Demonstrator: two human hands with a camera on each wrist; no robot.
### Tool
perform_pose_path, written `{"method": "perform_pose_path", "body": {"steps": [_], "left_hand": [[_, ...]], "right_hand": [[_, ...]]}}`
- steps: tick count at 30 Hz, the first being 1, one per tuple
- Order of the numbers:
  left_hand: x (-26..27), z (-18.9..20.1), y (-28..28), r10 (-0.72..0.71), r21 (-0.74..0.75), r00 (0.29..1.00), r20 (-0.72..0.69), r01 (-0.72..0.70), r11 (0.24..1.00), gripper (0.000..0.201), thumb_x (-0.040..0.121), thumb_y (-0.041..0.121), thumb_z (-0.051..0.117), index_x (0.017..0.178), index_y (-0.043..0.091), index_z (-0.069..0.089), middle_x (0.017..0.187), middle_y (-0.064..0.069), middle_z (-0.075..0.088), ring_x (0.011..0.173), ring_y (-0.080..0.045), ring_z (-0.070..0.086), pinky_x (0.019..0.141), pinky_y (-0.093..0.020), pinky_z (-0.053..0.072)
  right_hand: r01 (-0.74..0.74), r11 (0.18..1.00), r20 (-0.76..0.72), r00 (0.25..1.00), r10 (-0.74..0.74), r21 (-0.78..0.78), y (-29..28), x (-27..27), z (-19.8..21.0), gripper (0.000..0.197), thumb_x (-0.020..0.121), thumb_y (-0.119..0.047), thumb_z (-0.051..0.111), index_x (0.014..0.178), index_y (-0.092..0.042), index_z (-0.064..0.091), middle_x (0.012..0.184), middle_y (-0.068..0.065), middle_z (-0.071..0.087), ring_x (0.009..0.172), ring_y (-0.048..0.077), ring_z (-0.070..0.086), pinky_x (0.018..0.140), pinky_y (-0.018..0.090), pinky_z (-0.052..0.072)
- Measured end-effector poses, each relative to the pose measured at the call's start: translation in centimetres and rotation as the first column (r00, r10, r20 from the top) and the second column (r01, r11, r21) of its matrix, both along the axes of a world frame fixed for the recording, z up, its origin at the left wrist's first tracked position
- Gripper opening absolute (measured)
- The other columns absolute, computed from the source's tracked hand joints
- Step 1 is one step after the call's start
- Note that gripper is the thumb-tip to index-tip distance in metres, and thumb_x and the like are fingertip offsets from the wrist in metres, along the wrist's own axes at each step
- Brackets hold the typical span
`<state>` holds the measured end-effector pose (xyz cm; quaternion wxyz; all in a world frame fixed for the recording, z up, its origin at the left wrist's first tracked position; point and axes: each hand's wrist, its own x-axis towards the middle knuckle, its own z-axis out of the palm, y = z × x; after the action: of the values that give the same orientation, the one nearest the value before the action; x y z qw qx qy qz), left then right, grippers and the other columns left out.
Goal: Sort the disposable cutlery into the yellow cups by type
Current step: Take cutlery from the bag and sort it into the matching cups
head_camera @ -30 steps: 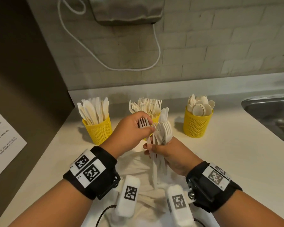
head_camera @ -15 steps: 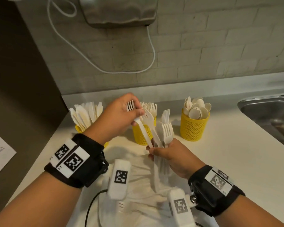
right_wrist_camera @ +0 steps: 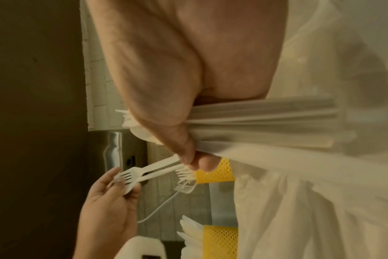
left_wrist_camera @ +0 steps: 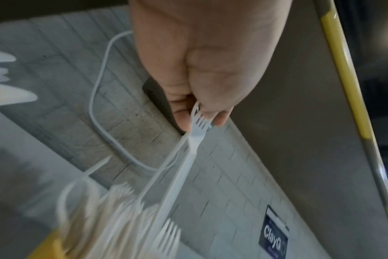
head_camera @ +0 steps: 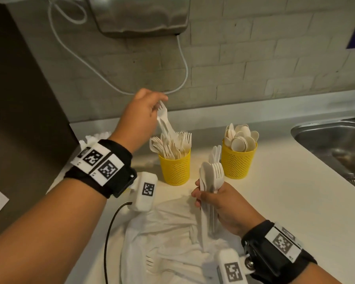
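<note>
- Cutlery sorting moves on a step: the left hand, which was picking at the bundle 1 second ago, has since lifted away and now sits above the middle cup.
- Its fingers pinch 2 forks by the tined ends, handles slanting down into that cup among the forks already standing there. Judging by this, the 2 forks are about to be dropped where they belong.
- Going left to right, 3 yellow cups are on the counter. The knife cup is hidden behind the left wrist in the head view and shows only in the right wrist view.
- The middle cup holds forks, too many and too crowded to count.
- The right cup holds spoons, also too many to count.
- The right hand is clenched around the bundle of unsorted cutlery, held upright between the 2 nearer cups. At least 1 fork, 1 spoon and what may be a knife show at its top; the full count is hidden.
- A white plastic bag lies crumpled below both hands, with at least 1 more fork showing through it, so sorting looks far from finished.
- A steel sink sits at the far right.
</note>
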<state>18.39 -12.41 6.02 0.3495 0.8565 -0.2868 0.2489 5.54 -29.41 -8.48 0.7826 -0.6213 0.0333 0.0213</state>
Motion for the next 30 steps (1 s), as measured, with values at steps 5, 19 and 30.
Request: {"method": "perform_pose_path", "body": {"steps": [5,19,30], "left_hand": [[1.0,-3.4,-2.1,0.014,0.336,0.994,-0.107,0.023,0.941,0.041,0.091,-0.004,0.041,0.126,0.012,0.055,0.118,-0.01,0.051,0.101,-0.025,0.054,0.085,-0.029,0.04],[-7.4,-4.4,-3.8,-0.227,0.198,0.87,-0.439,0.34,0.919,0.044,0.075,0.035,0.074,0.116,0.035,0.06,0.112,0.011,0.043,0.102,-0.007,0.047,0.087,-0.02,0.04],[-9.1,-5.9,-4.1,-0.035,0.394,0.919,-0.394,0.203,0.897,0.059,0.067,0.04,0.077,0.115,0.026,0.046,0.114,0.009,0.036,0.109,-0.014,0.031,0.091,-0.028,0.035]], "right_hand": [[-0.002,0.996,-0.015,1.0,0.003,0.086,0.1,-0.6,0.5,0.014,0.086,0.002,0.059,0.098,-0.007,0.06,0.076,0.008,0.064,0.066,0.019,0.058,0.074,0.035,0.049],[-0.021,0.991,-0.01,1.0,0.022,0.132,0.7,-0.8,1.4,0.013,0.09,0.005,0.047,0.094,-0.003,0.056,0.067,0.008,0.058,0.057,0.015,0.054,0.059,0.025,0.049],[0.057,0.978,0.003,0.998,-0.058,-0.202,2.7,-0.9,1.9,0.022,0.087,0.008,0.04,0.104,0.004,0.053,0.068,0.009,0.049,0.057,0.012,0.047,0.055,0.024,0.043]]}}
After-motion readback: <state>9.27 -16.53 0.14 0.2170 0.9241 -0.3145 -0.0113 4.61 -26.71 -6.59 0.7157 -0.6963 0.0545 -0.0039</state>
